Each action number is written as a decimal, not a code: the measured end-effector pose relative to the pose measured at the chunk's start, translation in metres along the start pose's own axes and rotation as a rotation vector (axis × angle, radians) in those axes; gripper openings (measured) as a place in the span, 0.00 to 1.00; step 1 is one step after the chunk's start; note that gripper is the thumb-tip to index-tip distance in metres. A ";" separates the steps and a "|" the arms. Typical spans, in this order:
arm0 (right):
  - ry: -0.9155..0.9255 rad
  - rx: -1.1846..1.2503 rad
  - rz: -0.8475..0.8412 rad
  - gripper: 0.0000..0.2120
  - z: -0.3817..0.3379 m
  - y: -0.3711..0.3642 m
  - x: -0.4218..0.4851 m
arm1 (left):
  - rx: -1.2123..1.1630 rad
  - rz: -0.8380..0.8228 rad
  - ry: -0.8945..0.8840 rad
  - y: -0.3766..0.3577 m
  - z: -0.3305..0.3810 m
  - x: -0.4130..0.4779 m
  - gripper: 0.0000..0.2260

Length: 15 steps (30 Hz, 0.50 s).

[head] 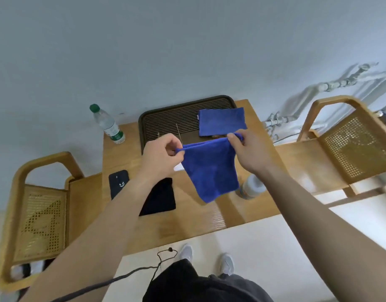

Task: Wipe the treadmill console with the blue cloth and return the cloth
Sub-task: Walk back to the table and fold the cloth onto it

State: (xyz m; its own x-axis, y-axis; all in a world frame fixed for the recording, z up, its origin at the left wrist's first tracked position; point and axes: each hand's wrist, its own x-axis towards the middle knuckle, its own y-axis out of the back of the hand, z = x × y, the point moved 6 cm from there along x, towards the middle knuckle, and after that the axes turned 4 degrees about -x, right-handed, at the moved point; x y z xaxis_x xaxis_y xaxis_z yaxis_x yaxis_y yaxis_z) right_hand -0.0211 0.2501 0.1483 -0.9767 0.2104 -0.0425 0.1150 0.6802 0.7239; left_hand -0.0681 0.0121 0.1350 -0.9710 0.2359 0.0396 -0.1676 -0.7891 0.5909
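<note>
No text or label here is legible.

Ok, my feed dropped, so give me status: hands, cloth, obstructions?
Left hand and right hand pinch the cloth's top corners. Cloth hangs over the table. Nothing in the way.

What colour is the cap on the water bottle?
Green, on the clear water bottle; the head view shows it.

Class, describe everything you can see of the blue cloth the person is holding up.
The blue cloth is a deep blue, soft, fleecy-looking fabric. It hangs in the air above the wooden table, stretched along its top edge and tapering to a lower corner. The left hand pinches one top corner, the right hand the other. Nothing else touches it. A second, folded blue cloth lies behind on a dark tray.
</note>
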 end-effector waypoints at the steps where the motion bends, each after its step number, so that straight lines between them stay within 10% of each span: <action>1: 0.022 -0.010 0.022 0.19 -0.003 0.002 0.003 | -0.033 0.036 0.027 0.002 0.004 0.000 0.10; 9: -0.071 -0.044 -0.113 0.16 0.063 -0.078 -0.028 | 0.103 -0.074 0.224 -0.049 -0.062 -0.044 0.14; 15: -0.245 -0.117 -0.399 0.19 0.153 -0.170 -0.093 | 0.289 -0.551 0.494 -0.134 -0.153 -0.114 0.11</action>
State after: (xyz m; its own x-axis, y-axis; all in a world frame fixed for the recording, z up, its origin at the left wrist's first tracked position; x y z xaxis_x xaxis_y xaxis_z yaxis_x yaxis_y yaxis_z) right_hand 0.0778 0.2218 -0.0761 -0.8673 0.1182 -0.4836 -0.2946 0.6612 0.6900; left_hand 0.0388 0.0043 -0.0719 -0.7355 0.2175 -0.6416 -0.6611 -0.4377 0.6094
